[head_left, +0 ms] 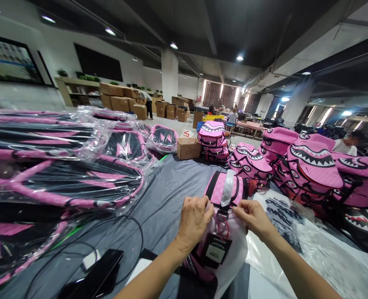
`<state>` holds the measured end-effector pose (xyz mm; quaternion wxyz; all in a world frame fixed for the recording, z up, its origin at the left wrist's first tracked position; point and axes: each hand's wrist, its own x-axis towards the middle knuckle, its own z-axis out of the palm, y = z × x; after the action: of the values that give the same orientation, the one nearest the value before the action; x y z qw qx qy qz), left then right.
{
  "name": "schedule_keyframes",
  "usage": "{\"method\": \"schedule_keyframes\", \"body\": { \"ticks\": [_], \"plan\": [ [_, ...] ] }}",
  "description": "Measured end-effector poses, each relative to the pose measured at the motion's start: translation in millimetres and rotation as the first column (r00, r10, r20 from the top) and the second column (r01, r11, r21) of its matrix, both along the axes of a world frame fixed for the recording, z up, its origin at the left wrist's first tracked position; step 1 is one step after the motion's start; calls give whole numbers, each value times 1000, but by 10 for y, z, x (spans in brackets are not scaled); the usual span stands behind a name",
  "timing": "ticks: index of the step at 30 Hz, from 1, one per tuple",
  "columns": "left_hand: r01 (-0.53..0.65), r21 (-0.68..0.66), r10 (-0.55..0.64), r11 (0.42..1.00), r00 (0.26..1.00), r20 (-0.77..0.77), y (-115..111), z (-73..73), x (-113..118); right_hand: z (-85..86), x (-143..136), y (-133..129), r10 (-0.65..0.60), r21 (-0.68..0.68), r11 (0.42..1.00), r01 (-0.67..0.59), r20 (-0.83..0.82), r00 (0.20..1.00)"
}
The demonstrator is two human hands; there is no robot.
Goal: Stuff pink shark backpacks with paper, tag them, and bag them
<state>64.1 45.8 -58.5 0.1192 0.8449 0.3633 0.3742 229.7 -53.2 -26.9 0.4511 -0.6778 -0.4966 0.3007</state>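
A pink backpack (214, 192) with black straps lies in front of me, its top end pointing away. White wrapping (228, 189) covers its carry handle. Below the handle, a black hang tag (216, 251) dangles from a red cord. My left hand (193, 219) is closed in a pinch at the backpack's left side, and its fingers hide what they grip. On the other side, my right hand (255, 216) pinches the upper edge of a thin white sheet (233, 265) that drapes down over the backpack's right part.
Plastic-wrapped pink and black backpacks (77, 180) are piled at left. Pink shark-mouth backpacks (313, 160) stand at right, beside clear plastic bags (330, 253). A phone (101, 272) and black cable (142, 232) lie front left. A carton (188, 148) stands farther back.
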Motion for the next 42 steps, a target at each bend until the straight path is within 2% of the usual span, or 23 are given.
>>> {"method": "schedule_keyframes", "body": {
  "ticks": [4,7,9,12,15,19,21,23,28,35,40,42],
  "plan": [
    [38,28,-37,999,999,-32,-32,62,24,-8,-9,19,-57,-26,998,54,-136,989],
    [67,-51,-66,996,997,29,-17,75,63,51,-88,70,-66,-45,997,58,-190,980],
    [97,-140,-82,985,991,110,9,77,88,106,-155,109,-27,-61,998,16,-189,982],
    [197,-307,-119,931,960,255,44,74,94,169,-235,149,88,-119,987,-110,-174,981],
    [242,-373,-113,896,935,336,34,40,32,184,-278,154,178,-154,966,-206,-179,968],
    [66,-241,-2,968,967,255,-77,-64,-115,163,-296,133,234,-142,953,-267,-212,949],
    [-2,-165,34,986,981,189,-142,-113,-161,151,-299,130,244,-129,952,-277,-225,943],
    [-35,-143,56,989,988,146,-190,-143,-165,141,-305,134,257,-134,948,-290,-220,941],
    [-109,-189,140,976,977,160,-243,-165,-80,135,-333,121,333,-175,919,-353,-131,934],
    [-66,-363,194,929,924,329,-283,-229,-53,220,-353,54,432,-226,880,-418,14,902],
    [-87,-415,260,906,887,381,-272,-244,8,252,-326,150,458,-284,850,-444,-17,889],
    [-109,-421,290,900,872,394,-270,-252,45,289,-290,216,488,-326,833,-447,51,871]
  ]
}}
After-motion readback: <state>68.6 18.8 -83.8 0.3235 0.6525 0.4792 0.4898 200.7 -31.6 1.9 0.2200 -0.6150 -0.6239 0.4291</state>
